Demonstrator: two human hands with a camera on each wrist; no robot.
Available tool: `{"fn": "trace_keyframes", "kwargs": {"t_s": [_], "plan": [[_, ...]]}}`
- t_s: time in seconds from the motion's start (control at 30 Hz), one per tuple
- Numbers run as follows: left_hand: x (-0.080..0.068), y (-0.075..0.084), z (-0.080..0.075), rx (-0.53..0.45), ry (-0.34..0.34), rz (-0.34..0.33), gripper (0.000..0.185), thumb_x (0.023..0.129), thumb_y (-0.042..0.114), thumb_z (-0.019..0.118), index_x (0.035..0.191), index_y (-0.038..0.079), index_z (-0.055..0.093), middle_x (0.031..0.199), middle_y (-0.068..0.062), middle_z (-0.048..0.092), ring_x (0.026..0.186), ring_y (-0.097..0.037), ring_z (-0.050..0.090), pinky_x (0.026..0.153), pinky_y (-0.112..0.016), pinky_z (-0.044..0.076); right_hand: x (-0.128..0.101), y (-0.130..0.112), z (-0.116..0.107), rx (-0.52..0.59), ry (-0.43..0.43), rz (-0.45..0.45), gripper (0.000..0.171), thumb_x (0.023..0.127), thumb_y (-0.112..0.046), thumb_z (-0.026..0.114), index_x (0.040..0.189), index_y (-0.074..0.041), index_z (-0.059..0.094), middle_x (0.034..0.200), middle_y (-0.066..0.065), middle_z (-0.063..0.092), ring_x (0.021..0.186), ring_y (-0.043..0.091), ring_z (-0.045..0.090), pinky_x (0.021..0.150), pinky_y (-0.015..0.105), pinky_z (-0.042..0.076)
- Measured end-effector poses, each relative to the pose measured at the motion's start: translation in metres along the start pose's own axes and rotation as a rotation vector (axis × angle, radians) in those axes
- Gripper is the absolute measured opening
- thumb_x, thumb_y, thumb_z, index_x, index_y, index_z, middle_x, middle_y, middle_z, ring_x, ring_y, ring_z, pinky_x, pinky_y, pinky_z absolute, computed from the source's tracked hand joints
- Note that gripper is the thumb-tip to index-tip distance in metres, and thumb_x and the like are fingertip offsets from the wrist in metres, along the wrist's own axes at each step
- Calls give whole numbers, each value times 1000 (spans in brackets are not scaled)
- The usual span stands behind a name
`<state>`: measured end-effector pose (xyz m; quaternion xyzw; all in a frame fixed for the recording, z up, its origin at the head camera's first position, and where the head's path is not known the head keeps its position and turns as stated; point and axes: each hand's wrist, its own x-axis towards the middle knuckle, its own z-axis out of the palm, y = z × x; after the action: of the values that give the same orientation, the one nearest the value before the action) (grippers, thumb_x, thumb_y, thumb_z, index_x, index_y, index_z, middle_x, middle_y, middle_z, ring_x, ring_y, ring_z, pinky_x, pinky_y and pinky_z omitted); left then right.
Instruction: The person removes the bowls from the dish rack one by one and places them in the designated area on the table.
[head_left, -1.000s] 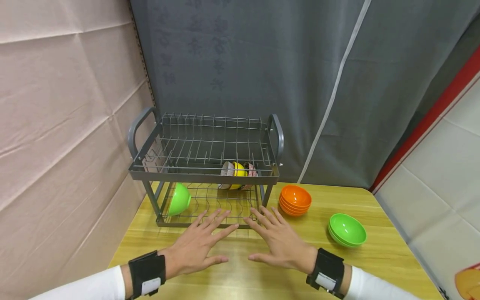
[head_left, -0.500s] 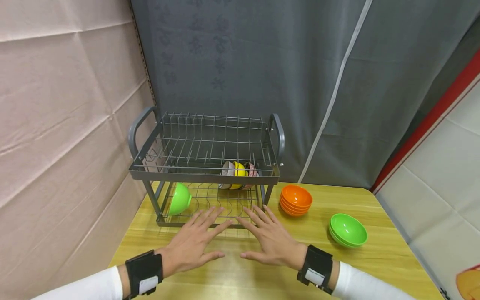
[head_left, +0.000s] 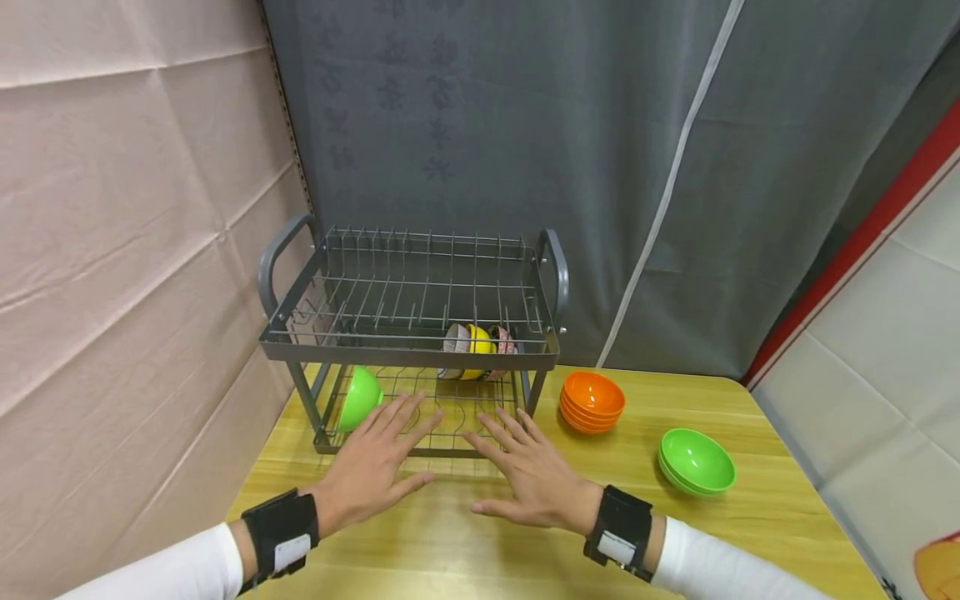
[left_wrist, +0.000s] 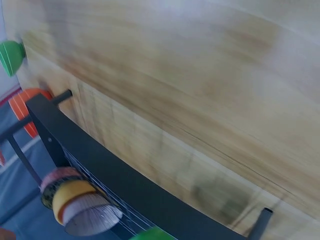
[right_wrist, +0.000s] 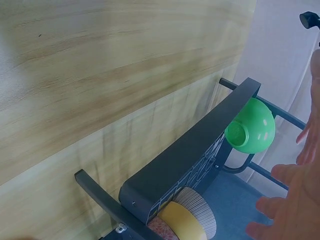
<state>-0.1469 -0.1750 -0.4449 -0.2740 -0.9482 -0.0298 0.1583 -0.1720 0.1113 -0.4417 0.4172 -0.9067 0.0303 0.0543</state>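
Observation:
Both hands hover palm down with fingers spread in front of the dish rack (head_left: 408, 358), holding nothing. My left hand (head_left: 367, 471) is nearest a green bowl (head_left: 362, 398), which stands tipped on its side at the left of the rack's lower tier. The fingertips of my right hand (head_left: 532, 479) overlap the lower tier's front right in the head view. At the right of that tier, several bowls stand on edge in a row: a pale striped one (right_wrist: 200, 207), a yellow one (right_wrist: 182, 220) and a pink patterned one (right_wrist: 162, 229). In the head view the upper tier's rim partly hides them.
Right of the rack, a stack of orange bowls (head_left: 592, 402) stands on the wooden table (head_left: 750, 533). Farther right is a stack of green bowls (head_left: 696, 462). A grey curtain (head_left: 525, 125) hangs behind, and a pale cloth wall (head_left: 135, 250) closes the left side.
My left hand has moved left and slightly forward, toward the green bowl in the rack. The right hand has shifted a little left. The bowls and rack stay put.

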Motion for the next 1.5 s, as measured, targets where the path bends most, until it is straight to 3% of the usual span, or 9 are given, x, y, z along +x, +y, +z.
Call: {"fn": "trace_keyframes", "kwargs": {"t_s": [0.3,0.57,0.73,0.9,1.07,1.23,1.5], "plan": [[5,-29,8,-78,35,-207,83,95,52,65,162,21,26,168,-20,19,154,-42,24,122,-62,28,2,0,1,-9,-11,16,88,92,-79,41,162,-27,26,169,9,22,154,39,27,127,59,17],[11,-52,11,-298,67,-448,92,93,34,71,159,-4,19,164,-36,14,151,-53,18,121,-69,21,2,0,1,5,-39,27,88,92,-80,38,162,-29,24,170,8,19,156,37,23,126,61,19],[13,-61,12,-429,52,-562,102,93,29,72,161,-3,3,164,-36,13,144,-54,31,111,-69,38,2,0,2,13,-46,30,88,92,-80,39,162,-29,25,171,8,18,156,37,21,126,61,18],[14,-64,12,-563,6,-643,101,96,24,69,162,5,-4,154,-35,34,126,-51,54,92,-61,56,2,1,4,26,-48,35,89,92,-80,40,162,-28,25,171,7,17,157,36,20,127,59,15],[14,-65,12,-638,-42,-704,99,97,21,67,162,9,-7,143,-39,45,118,-53,60,87,-57,59,2,1,5,24,-48,33,89,92,-80,40,162,-28,23,171,7,17,157,35,19,127,60,15],[13,-68,11,-694,-92,-752,86,98,14,64,159,-2,6,146,-42,40,123,-56,55,95,-60,56,2,2,6,23,-24,19,89,92,-80,39,162,-26,26,170,10,20,156,38,22,127,61,16],[14,-75,10,-784,-182,-835,52,100,7,57,144,-16,38,135,-40,51,122,-53,56,101,-61,51,2,1,5,24,-58,30,89,92,-80,38,162,-28,24,171,8,17,157,36,20,127,60,14]]}}
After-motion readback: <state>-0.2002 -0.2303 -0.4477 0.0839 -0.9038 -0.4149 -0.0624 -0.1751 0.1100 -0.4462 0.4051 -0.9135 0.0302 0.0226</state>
